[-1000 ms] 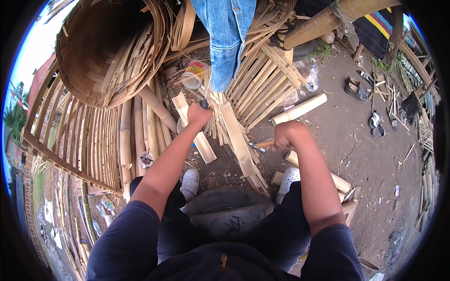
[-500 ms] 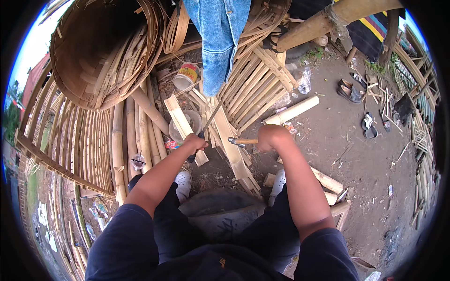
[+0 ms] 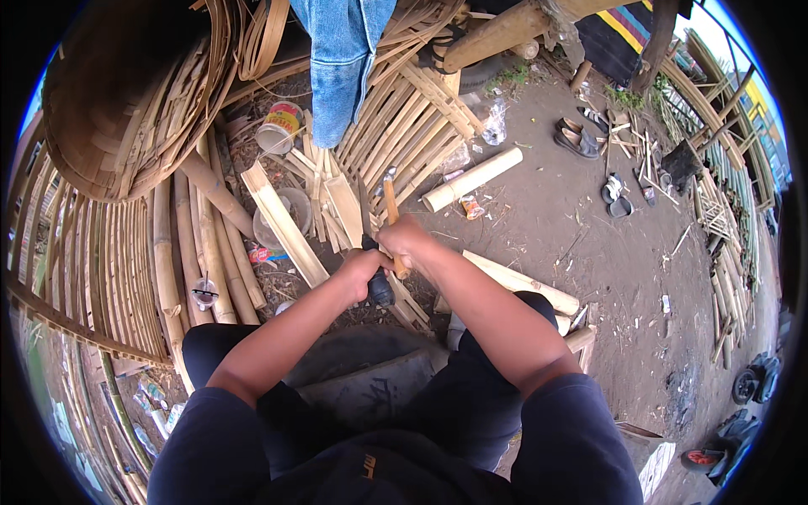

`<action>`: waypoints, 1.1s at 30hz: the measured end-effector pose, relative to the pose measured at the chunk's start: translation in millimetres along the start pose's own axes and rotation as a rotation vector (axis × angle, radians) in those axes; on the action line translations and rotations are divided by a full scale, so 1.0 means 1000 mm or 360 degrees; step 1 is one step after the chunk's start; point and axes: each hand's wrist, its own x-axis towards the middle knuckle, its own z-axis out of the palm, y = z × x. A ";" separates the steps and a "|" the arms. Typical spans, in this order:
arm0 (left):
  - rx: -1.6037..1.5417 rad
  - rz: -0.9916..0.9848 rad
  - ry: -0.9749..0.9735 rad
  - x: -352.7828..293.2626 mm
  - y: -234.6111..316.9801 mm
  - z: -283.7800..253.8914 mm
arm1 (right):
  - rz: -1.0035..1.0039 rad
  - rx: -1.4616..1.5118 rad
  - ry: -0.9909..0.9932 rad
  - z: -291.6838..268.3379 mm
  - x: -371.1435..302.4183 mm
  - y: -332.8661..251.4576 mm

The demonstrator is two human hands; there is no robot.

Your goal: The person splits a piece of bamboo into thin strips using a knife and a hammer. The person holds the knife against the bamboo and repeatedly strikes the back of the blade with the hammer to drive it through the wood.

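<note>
Left of the hammer (image 3: 390,200), a bucket (image 3: 273,139) bears a lettered yellow-and-red label (image 3: 287,116).

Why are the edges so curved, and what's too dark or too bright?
In the head view, the fisheye lens bends the slatted panel at left; there too, the depths of the basket sink into shadow, and the sky at upper right looks bleached; the left hand and right hand are clearly lit.

Two hands (image 3: 360,273), one hammer (image 3: 392,202), one dark-handled blade (image 3: 365,215), near. Far: one denim garment (image 3: 341,76). Far left: one large basket (image 3: 93,143), one red-yellow tub (image 3: 285,118).
</note>
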 end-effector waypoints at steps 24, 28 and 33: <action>0.0381 -0.0174 -0.0079 0.105 -0.015 -0.170 | 0.0516 0.0767 -0.0080 -0.013 -0.014 0.030; 0.0143 -0.0290 0.0286 0.145 -0.052 -0.234 | 0.0564 0.0836 -0.0318 0.003 -0.021 0.029; 0.0295 -0.0392 0.0552 0.173 -0.046 -0.245 | 0.0505 0.0772 -0.0335 0.001 -0.047 0.014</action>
